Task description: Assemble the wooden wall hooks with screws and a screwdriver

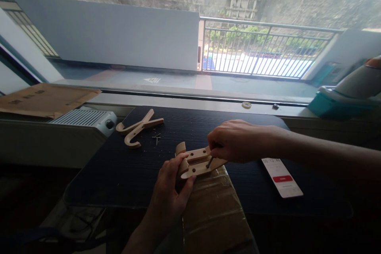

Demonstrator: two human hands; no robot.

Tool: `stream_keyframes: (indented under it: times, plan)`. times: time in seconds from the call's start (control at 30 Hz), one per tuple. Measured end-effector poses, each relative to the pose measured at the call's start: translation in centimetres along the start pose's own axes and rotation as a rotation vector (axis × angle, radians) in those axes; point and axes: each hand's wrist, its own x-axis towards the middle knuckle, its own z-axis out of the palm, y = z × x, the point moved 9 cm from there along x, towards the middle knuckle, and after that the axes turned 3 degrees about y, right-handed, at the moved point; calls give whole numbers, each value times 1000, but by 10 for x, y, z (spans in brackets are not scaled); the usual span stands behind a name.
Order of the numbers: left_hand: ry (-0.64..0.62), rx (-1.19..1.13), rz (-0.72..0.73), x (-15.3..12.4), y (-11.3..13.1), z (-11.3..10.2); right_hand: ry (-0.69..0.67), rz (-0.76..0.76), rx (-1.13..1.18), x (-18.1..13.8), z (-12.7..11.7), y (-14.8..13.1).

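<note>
Head view, down onto a dark table point(125, 174) under a wide window. Left hand point(171, 188) at the near middle of the table, fingers clamped on the rounded end of a wooden piece point(196, 162); thumb along its near edge. Piece: two pale slats side by side, holes drilled through, held just above the table and over the far end of a taped cardboard box point(216, 210) that juts from under the near edge. Right hand point(235, 141) just right of the piece, fingertips pinched together on a small dark tool point(210, 162) that stands in one of the holes; too small to name more closely.

Farther back on the table, left of the piece: two hooked wooden parts point(137, 128) lying crossed, touching each other. Between them and the piece, a few small screws point(156, 138) and pale crumbs of wood dust.

Right of the piece, flat on the table: a phone point(282, 177), screen lit white, digits at its top like "00:12", rest blurred, a red button below with writing too small to read.

Beyond the table's left corner: a white ribbed heater point(86, 119), and flattened cardboard point(44, 97) with faint print, unreadable. On the sill behind the table, a small tape roll point(246, 105).
</note>
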Motion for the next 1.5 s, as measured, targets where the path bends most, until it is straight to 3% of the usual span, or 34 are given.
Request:
stream_keyframes:
  times: [0.1, 0.2, 0.5, 0.7, 0.8, 1.0, 1.13, 1.33, 1.5]
  plan:
    - [-5, -1, -2, 0, -1, 0, -12, 101, 32, 0, 1, 9]
    - [-14, 1, -19, 0, -2, 0, -26, 89, -61, -1, -4, 0]
    - [-33, 12, -9, 0, 1, -1, -87, -234, -299, -5, -6, -35]
    - [-31, 2, -4, 1, 1, 0, -43, -402, -334, -4, -2, -46]
    - [-26, -2, 5, 1, 2, 0, -36, -348, -281, -1, -2, -38]
    - [-36, -15, -19, 0, -1, 2, -54, -46, -65, 0, -1, -8]
    - [-24, -19, 3, 0, 0, 1, -58, 86, -73, 2, -2, -4]
    - [-12, 20, 14, 0, 1, -1, -63, 33, -169, -1, -13, -17]
    - [-9, 20, 17, 0, 2, -1, -55, -169, -273, -9, -12, -34]
